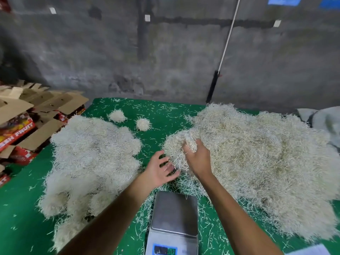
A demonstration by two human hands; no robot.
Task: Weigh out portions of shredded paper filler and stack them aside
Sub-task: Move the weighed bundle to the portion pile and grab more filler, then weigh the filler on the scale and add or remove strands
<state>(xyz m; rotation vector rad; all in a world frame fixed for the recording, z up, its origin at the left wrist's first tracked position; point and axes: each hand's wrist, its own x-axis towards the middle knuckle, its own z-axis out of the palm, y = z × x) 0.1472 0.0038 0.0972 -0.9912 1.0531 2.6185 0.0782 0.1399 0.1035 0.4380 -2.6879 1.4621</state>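
Both hands worked over a green cloth (161, 115) before a grey concrete wall (165, 52). Right hand (197, 159) clutched a tuft of shredded paper (189, 139) at the big heap (257, 162); left hand (158, 169), fingers spread, touched the heap's edge. Two small balls (116, 115) (143, 124) lay beyond the left hand, one stacked mound (88, 159) outside it, one scale (174, 214) beneath the wrists.

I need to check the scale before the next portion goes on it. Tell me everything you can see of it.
The scale is a small flat digital one with a square, dull steel platform and a pale body. A blue-framed display sits at its near edge, its reading too blurred to tell. It lies level on the green table cover, near the person, between the two forearms. The platform carries no portion, only a stray shred or two; loose shreds lie around it. Neither hand touches it.
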